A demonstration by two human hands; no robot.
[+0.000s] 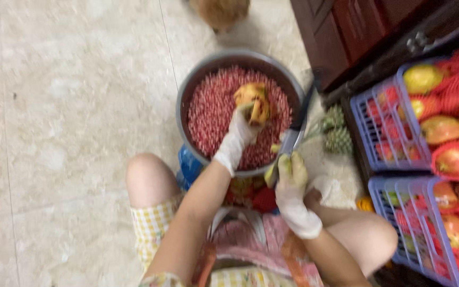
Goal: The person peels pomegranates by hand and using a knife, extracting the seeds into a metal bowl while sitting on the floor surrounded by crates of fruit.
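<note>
A round metal bowl (189, 87) on the floor is filled with red pomegranate seeds (213, 114). My left hand (237, 138), in a white glove, holds a yellowish piece of pomegranate (254, 101) over the seeds. My right hand (292, 188), also gloved, grips a knife (293, 135) whose blade points up along the bowl's right rim. Both hands are above my knees.
Two purple plastic crates (383, 114) of pomegranates in red foam nets stand at the right. A dark wooden cabinet (346, 32) is behind the bowl, small pineapples (338, 133) lie beside it, and pale tiled floor (70, 106) spreads to the left.
</note>
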